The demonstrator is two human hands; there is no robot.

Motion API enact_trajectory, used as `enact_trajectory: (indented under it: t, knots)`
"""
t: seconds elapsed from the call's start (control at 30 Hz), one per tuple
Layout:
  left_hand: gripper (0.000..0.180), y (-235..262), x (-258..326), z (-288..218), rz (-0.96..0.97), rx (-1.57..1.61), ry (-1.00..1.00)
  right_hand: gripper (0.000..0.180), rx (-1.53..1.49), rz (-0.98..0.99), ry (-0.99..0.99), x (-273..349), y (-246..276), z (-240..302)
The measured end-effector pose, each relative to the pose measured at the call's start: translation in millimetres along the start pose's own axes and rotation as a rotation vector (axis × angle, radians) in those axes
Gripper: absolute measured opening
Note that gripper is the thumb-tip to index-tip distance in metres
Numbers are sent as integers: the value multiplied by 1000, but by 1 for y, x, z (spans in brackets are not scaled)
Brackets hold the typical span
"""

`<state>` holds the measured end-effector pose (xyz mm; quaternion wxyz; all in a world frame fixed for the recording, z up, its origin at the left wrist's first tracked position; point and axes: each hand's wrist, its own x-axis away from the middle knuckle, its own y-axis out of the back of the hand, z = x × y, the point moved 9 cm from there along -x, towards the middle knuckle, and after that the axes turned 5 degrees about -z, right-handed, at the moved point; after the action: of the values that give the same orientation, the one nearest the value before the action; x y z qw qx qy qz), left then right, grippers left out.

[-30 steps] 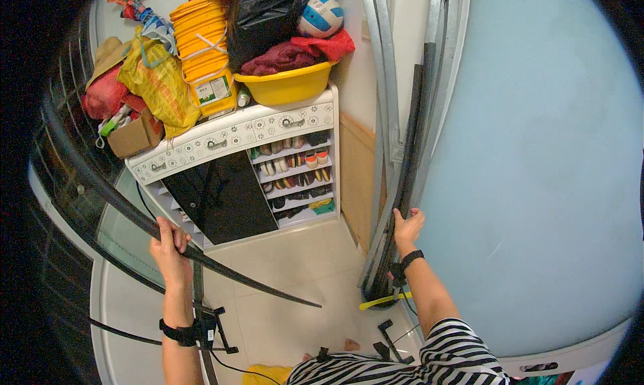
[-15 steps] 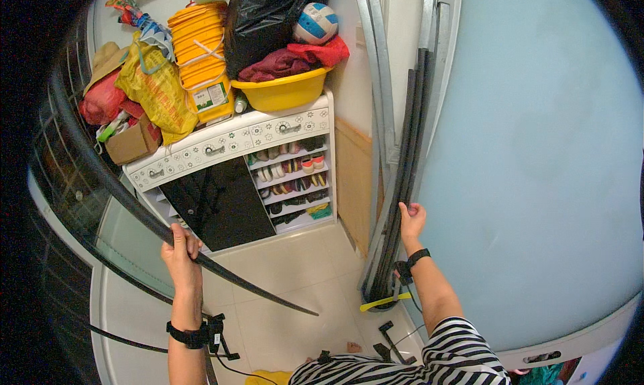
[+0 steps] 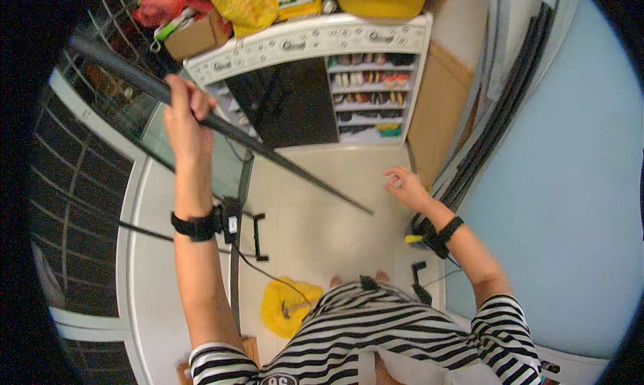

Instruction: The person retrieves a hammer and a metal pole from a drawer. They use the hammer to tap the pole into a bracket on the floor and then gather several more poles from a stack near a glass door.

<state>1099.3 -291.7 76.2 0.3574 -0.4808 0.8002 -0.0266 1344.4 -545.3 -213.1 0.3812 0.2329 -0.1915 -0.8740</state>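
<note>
My left hand (image 3: pixel 190 113) is wrapped round a long, thin black pole (image 3: pixel 288 165). The pole slants from the upper left down toward the middle of the floor, its narrow end hanging in the air. Its kind of material I cannot make out. My right hand (image 3: pixel 407 189) is over the floor at the right, with bent fingers slightly apart and nothing in them. Beyond that hand, a bundle of similar black poles (image 3: pixel 500 127) leans along the pale blue panel, beside silver-grey strips (image 3: pixel 488 63). My right forearm partly covers the bundle's lower end.
Ahead stands a white shoe cabinet (image 3: pixel 417 63) with a black door and shelves of shoes. A yellow basin (image 3: pixel 379 1) and a cardboard box (image 3: pixel 196 36) rest on top. On the tiled floor lies a yellow bag (image 3: pixel 278 311) with a hammer-like tool on it. A blue panel (image 3: pixel 570 184) borders the right.
My right hand has come away from the bundle of poles toward the middle. My left hand still grips its pole. The view has tilted down, showing more floor.
</note>
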Motion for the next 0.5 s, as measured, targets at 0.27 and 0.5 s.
enact_trajectory:
  t: [0.27, 0.5]
  knots:
    - [30, 64, -44, -81, 160, 293, 17, 66, 166, 221, 181, 7, -135, -4]
    - [24, 123, -50, -155, -260, 200, -211, 36, 98, 175, 251, 23, -157, 40]
